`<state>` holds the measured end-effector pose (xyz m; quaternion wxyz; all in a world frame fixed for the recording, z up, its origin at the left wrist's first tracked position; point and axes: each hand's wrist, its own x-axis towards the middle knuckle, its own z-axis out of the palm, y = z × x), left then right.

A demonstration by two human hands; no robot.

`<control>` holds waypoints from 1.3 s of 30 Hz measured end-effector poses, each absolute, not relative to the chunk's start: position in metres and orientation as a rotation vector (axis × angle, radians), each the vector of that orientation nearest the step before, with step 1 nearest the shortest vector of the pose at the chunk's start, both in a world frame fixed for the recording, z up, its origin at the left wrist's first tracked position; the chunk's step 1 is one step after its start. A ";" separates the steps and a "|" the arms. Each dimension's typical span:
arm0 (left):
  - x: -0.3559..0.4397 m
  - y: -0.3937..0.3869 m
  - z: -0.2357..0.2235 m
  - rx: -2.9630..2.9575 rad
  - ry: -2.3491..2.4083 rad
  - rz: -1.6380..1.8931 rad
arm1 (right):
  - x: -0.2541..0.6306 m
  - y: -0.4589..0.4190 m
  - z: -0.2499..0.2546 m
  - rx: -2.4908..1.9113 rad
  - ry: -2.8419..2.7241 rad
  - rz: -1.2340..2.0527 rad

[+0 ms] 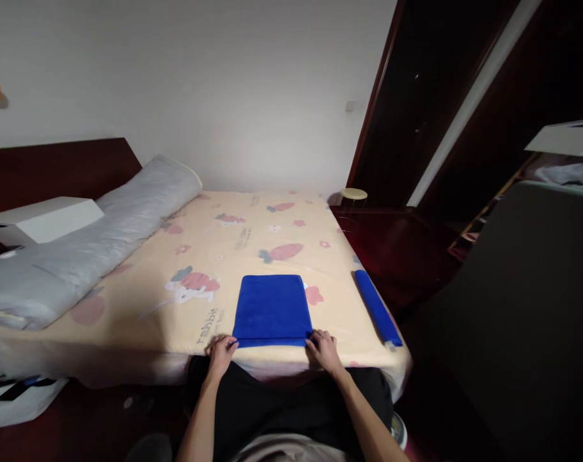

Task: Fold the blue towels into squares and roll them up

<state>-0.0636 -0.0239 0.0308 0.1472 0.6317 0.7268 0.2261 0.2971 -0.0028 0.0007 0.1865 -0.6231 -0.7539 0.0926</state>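
A blue cloth [273, 305], which looks like a towel, lies flat in a near-square on the bed's front edge. Its near edge is turned over in a narrow fold. My left hand [221, 353] pinches the near left corner of that fold. At the near right corner, my right hand [324, 350] has its fingers closed on the cloth too. To the right, a second blue cloth [378, 309] lies as a long, narrow roll along the bed's side, with a small pale tag at its near end. Neither hand touches that roll.
The bed [253, 237] has a cream sheet with rabbit and carrot prints. A long grey bedding roll [142, 202] and a white box [55, 218] lie at the left. Beyond the far right corner stands a round stool [353, 194]. A dark panel [526, 295] rises at the right.
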 end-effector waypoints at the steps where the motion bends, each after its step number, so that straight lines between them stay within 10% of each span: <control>1: -0.063 -0.022 0.030 1.805 2.112 0.642 | 0.295 -0.002 0.001 -1.777 -2.117 0.242; 39: -0.008 -0.017 -0.001 2.159 1.881 0.629 | 0.249 -0.001 -0.009 -1.463 -2.248 0.192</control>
